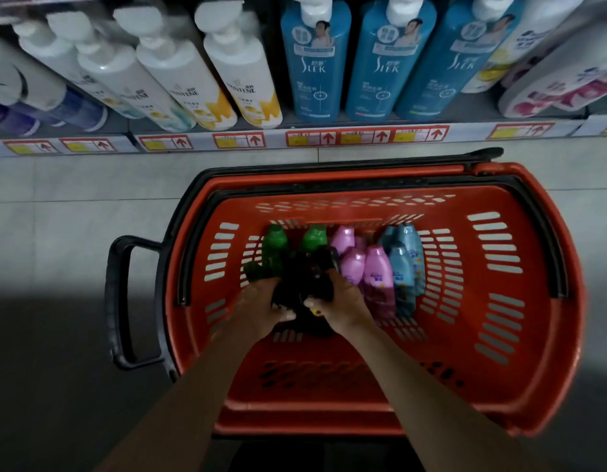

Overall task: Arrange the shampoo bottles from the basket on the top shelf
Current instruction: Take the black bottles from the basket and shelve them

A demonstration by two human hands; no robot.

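A red shopping basket (pixel 499 335) stands on the floor below me. Inside it lie small shampoo bottles in rows: green ones (pixel 275 248) at the left, dark black ones (pixel 305 277) in the middle, pink ones (pixel 377 267) and light blue ones (pixel 402 267) to the right. Both my hands reach into the basket. My left hand (pixel 261 306) and my right hand (pixel 343 301) each grip the dark bottles from either side, fingers curled round them. The lower parts of the dark bottles are hidden by my hands.
A shelf (pixel 295 137) with price tags runs across the top, holding large white pump bottles (pixel 179 69) on the left and tall blue pump bottles (pixel 315 63) on the right. The basket's black handle (pixel 121 301) sticks out to the left. Grey tiled floor surrounds the basket.
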